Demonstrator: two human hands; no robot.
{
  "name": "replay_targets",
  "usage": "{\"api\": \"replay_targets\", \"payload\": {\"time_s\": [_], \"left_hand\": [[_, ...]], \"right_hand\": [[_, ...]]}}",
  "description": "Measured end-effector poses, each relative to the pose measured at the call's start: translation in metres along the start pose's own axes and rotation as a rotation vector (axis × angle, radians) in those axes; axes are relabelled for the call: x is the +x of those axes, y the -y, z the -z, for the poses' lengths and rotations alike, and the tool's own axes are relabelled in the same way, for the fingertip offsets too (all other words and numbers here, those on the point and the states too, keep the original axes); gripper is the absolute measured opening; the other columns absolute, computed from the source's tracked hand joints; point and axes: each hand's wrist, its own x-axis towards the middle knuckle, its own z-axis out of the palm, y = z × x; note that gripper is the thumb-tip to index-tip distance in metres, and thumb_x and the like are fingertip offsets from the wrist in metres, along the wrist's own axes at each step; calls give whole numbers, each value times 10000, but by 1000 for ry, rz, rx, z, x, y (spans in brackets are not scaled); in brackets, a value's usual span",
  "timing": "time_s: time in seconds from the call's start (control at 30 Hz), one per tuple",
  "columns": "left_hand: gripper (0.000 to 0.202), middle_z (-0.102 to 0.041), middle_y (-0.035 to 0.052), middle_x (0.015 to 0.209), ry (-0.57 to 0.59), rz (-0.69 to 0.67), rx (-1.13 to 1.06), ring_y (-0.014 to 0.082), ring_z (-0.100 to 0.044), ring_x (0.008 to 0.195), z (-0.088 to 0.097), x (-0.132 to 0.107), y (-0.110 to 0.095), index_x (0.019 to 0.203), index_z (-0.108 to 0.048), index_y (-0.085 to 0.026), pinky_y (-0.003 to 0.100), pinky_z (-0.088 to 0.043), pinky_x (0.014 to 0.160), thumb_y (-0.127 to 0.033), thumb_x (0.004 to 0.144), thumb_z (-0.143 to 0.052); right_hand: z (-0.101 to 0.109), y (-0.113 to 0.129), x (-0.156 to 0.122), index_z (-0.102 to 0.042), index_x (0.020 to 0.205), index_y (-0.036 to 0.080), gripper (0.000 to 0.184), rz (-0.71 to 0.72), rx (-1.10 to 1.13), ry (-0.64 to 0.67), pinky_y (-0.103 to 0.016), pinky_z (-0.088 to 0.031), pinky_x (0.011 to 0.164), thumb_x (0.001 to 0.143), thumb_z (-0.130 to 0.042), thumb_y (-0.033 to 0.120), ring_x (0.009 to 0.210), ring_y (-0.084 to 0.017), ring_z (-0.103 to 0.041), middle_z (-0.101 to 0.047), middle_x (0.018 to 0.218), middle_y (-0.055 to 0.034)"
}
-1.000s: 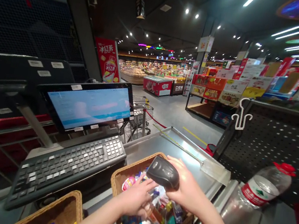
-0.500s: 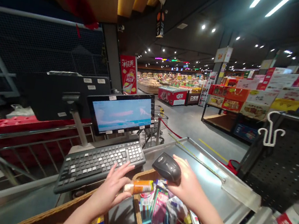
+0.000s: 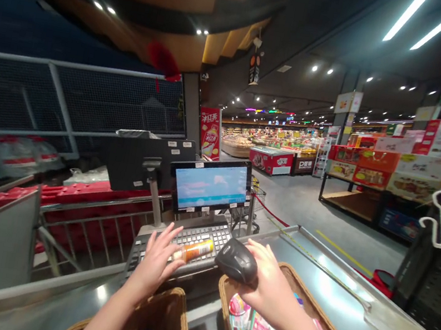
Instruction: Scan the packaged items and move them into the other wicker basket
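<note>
Both forearms reach forward, left hand (image 3: 156, 261) with fingers loosely curled, right hand (image 3: 268, 287) gripping palm-down.

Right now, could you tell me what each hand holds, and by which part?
The left hand pinches a small orange bottle by its near end; the right hand grips a black barcode scanner by its rear, head free.

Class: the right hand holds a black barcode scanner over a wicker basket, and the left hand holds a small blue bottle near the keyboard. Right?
No. The head view shows the bottle in the left hand is orange, not blue; the barcode scanner, wicker basket and keyboard are as stated.
</note>
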Motion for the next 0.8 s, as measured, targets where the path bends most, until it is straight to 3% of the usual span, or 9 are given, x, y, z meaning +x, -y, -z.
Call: {"api": "replay_targets", "payload": {"time_s": [0.17,0.6,0.8], "left_hand": [[218,-432,131,1511,-16,28,29,353,-254,1460,9,-9,12,970,-646,-218,729,-163,1109,-391,937,-517],[205,-430,135,1510,-48,52,51,339,-257,1461,25,-26,27,1002,-640,-218,717,-158,1113,-364,942,-508],[206,-421,133,1518,-27,69,72,345,-253,1464,28,-30,29,984,-635,-219,724,-172,1108,-378,942,-511]], "right_hand": [[-10,17,4,-681,1076,237,462,31,1,87,-597,-212,1157,642,-576,118,1351,-358,-423,-640,1235,-93],[-21,34,3,-665,1153,264,642,62,37,143,-668,-149,1147,551,-533,84,1353,-382,-415,-649,1220,-81],[-22,37,2,-672,1130,233,609,59,13,151,-651,-156,1156,549,-544,103,1349,-384,-424,-644,1239,-105]]}}
